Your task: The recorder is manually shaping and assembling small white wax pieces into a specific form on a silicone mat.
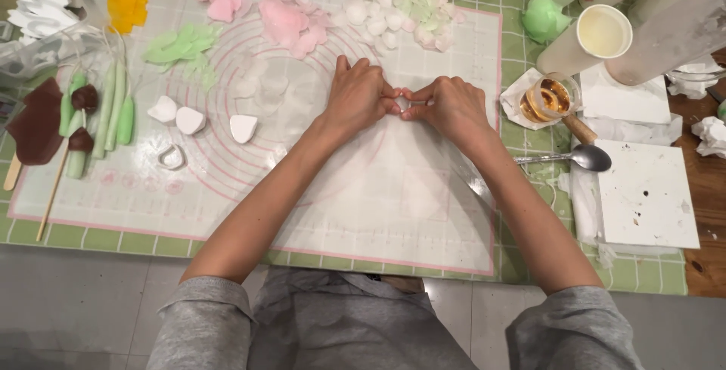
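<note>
We found both hands at the centre of the frame, over the translucent white silicone work mat (363, 211) with pink ring markings. The left hand (357, 97) and the right hand (448, 105) met fingertip to fingertip, pinching a small pale pink-white petal piece (402, 102) between them (largely hidden by the fingers, so we could not tell its exact shape). Left of the hands lay white heart-shaped moulded pieces (243, 127) on the mat. We noted pale pink petals (291, 22) at upper centre, pale green leaf shapes (181, 43) at upper left, and green stems (113, 105) at the left edge. At right sat a metal spoon (582, 157), just below a small glass jar of amber liquid (548, 97), and tall paper cups (597, 33) at upper right.
</note>
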